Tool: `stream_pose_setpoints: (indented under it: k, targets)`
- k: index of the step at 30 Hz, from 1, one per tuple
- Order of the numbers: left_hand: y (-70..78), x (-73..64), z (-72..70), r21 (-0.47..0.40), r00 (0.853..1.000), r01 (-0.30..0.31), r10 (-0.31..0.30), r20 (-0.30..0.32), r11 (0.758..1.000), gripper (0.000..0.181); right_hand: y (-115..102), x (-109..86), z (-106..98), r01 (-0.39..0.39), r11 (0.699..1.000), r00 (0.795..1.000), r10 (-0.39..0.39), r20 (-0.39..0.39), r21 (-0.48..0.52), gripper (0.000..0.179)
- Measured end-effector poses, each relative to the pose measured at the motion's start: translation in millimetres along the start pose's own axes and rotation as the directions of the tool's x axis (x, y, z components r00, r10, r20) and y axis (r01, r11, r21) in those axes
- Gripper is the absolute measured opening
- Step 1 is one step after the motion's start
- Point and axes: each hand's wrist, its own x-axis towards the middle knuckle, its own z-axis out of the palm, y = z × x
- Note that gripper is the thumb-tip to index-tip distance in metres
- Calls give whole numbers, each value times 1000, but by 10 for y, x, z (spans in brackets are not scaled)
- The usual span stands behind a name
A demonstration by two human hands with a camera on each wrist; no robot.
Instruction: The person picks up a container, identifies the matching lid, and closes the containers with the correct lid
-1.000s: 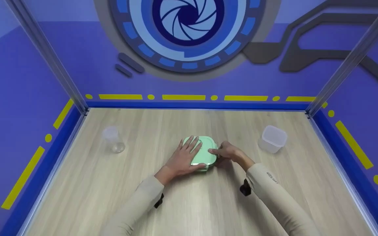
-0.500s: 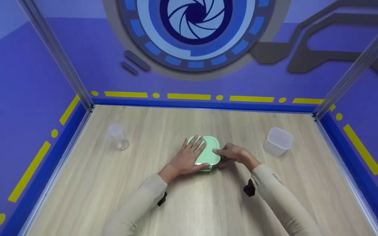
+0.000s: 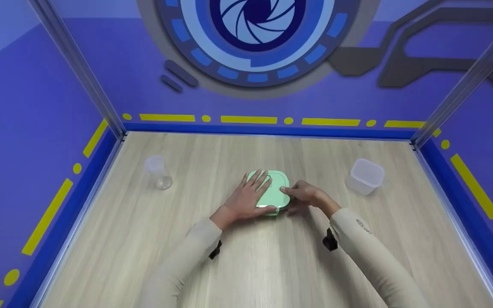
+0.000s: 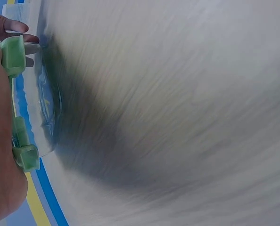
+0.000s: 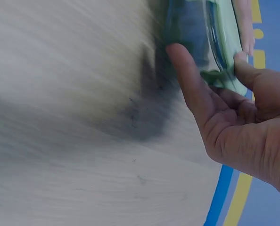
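A clear-walled food container [image 5: 192, 33] with a light green snap-on lid [image 3: 275, 196] sits mid-table. My left hand [image 3: 246, 200] rests on the lid with fingers straight and spread, its thumb along the near edge. Green clips [image 4: 26, 157] stick out from the lid in the left wrist view. At the container's right side, my right hand [image 3: 308, 193] has its thumb [image 5: 246, 70] on the lid's edge and fingers curled below it, pinching that side. One finger stretches along the clear wall. The curled fingertips are partly hidden.
A clear jar-like container [image 3: 158, 173] stands at the back left of the wooden table [image 3: 246, 265]. To the right is a translucent square tub [image 3: 365, 177]. Blue walls [image 3: 246, 102] enclose the back and both sides.
The head view has shifted slightly. Both hands keep nearly the same hold on the container, and the jar and the tub stay put.
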Motion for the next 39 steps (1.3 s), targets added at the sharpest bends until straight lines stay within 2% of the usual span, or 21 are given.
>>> stream_pose_setpoints:
  k: [3,7,12,15,17,21,23,26,30,33,39]
  targets:
    - [5,5,4,-6,1000,0,0,6,1000,93,24,-30,50,27,1000,999,-27,-41,-2,42]
    - [0,6,1,2,1000,9,-9,18,1000,93,61,-53,164,21,999,991,-17,-129,33,41]
    - [-23,29,-37,6,1000,10,-10,13,1000,93,94,-47,334,2,999,958,10,-287,42,52]
    - [-22,40,-54,4,1000,8,-8,7,1000,93,126,-63,414,20,998,938,-1,-345,52,63]
    - [-13,43,-53,-3,1000,6,-6,9,1000,93,159,-90,456,49,997,932,-23,-361,62,66]
    - [7,30,-39,-16,1000,8,-8,20,1000,93,229,-167,536,113,984,943,-62,-326,140,67]
    - [10,16,-33,-8,999,17,-17,28,1000,93,249,-200,568,139,965,951,-69,-300,220,69]
    - [16,12,-20,-1,999,34,-34,38,999,93,265,-239,573,157,910,965,-58,-257,385,71]
    - [37,5,-25,-31,999,35,-34,24,999,93,262,-254,555,149,798,973,-13,-231,585,70]
    - [47,-13,-31,-38,999,33,-32,8,999,93,242,-248,566,146,746,971,19,-240,650,69]
    - [44,-13,-17,-24,999,34,-34,-5,999,95,221,-216,567,143,742,962,51,-268,655,69]
